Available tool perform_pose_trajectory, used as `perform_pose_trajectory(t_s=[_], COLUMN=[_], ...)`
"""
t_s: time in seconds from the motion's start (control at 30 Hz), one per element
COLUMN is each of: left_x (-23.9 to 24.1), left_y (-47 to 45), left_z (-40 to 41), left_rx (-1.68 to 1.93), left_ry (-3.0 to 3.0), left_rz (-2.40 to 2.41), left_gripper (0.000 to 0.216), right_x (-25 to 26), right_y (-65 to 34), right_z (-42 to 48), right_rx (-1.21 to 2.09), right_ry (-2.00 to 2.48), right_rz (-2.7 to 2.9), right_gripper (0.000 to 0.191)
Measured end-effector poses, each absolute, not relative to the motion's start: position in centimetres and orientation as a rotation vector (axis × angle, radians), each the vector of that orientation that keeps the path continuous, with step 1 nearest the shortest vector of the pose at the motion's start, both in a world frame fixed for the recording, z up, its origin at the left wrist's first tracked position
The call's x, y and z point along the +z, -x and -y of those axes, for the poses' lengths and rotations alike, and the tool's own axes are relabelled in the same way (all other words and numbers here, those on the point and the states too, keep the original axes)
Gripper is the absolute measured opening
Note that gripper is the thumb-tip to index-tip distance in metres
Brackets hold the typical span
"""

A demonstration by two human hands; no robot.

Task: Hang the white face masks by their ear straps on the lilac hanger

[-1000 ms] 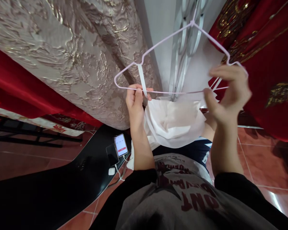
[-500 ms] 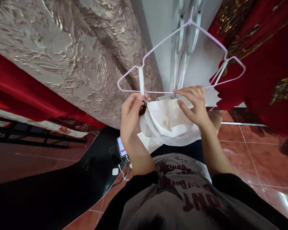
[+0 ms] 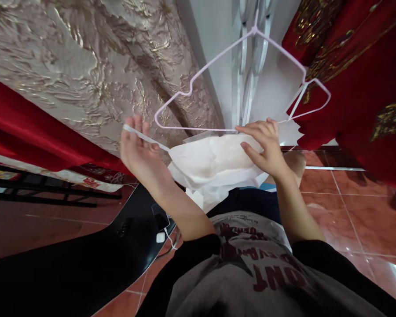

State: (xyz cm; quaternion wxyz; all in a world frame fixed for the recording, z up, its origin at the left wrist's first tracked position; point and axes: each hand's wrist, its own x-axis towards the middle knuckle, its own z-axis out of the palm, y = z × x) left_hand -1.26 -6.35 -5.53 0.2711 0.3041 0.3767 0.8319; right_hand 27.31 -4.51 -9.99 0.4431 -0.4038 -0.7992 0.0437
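Observation:
A pale lilac wire hanger (image 3: pixel 218 61) hangs in front of me from a metal rack. A white strapped garment (image 3: pixel 211 160) dangles under its bottom bar. My left hand (image 3: pixel 137 152) is out to the left of the hanger, its fingers closed on the garment's left strap (image 3: pixel 148 138), which is pulled taut and is off the hanger. My right hand (image 3: pixel 264 145) pinches the hanger's bottom bar together with the top of the garment. The right strap (image 3: pixel 297 102) is still looped over the hanger's right shoulder.
A beige and gold embroidered cloth (image 3: pixel 95 70) hangs at the left, red and gold fabric (image 3: pixel 359 79) at the right. A black tabletop (image 3: pixel 86 255) below left carries a phone (image 3: pixel 160 215) with a charger cable. Red floor tiles (image 3: pixel 356 207) lie underneath.
My left hand has drawn the left strap off the hanger and swung out to the left. My right hand came down from the hanger's right shoulder to the bottom bar.

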Motion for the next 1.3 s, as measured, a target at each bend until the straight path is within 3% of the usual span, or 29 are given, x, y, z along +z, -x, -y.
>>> perform_pose_trajectory(t_s=[0.17, 0.33, 0.53, 0.73, 0.8, 1.0, 1.17, 1.3], left_x=[-6.6, -6.8, -6.9, -7.0, -7.3, -7.8, -7.6, -7.7], left_y=[-1.6, -4.0, -4.2, -4.3, -4.3, -4.4, -4.6, -4.7], left_z=[6.5, 5.7, 5.5, 5.2, 4.9, 4.7, 4.8, 4.7], left_rx=[1.903, 1.909, 1.889, 1.886, 1.903, 1.924, 1.901, 1.885], left_ry=[-1.003, -1.001, -0.988, -0.974, -1.003, -1.056, -1.039, -1.008], left_rz=[-1.084, -0.978, -0.924, -0.946, -0.914, -0.959, -0.999, -0.999], left_gripper=[0.026, 0.034, 0.026, 0.029, 0.029, 0.032, 0.033, 0.033], right_x=[-9.2, -8.6, -9.6, -6.2, -4.3, -1.0, -4.7, -7.7], right_y=[-26.4, -26.5, -31.7, -33.4, -32.3, -32.6, -37.8, -37.9], right_z=[5.1, 5.9, 3.5, 3.6, 4.1, 1.7, -1.7, -0.5], right_rx=[0.175, 0.191, 0.317, 0.707, 0.648, 0.457, -0.018, -0.096], right_ry=[0.998, 0.968, 0.829, 1.065, 1.044, 0.837, 0.615, 0.558], right_rz=[2.039, 2.018, 1.323, 1.328, 1.256, 1.208, 1.117, 0.984], right_gripper=[0.044, 0.043, 0.051, 0.015, 0.009, 0.033, 0.029, 0.039])
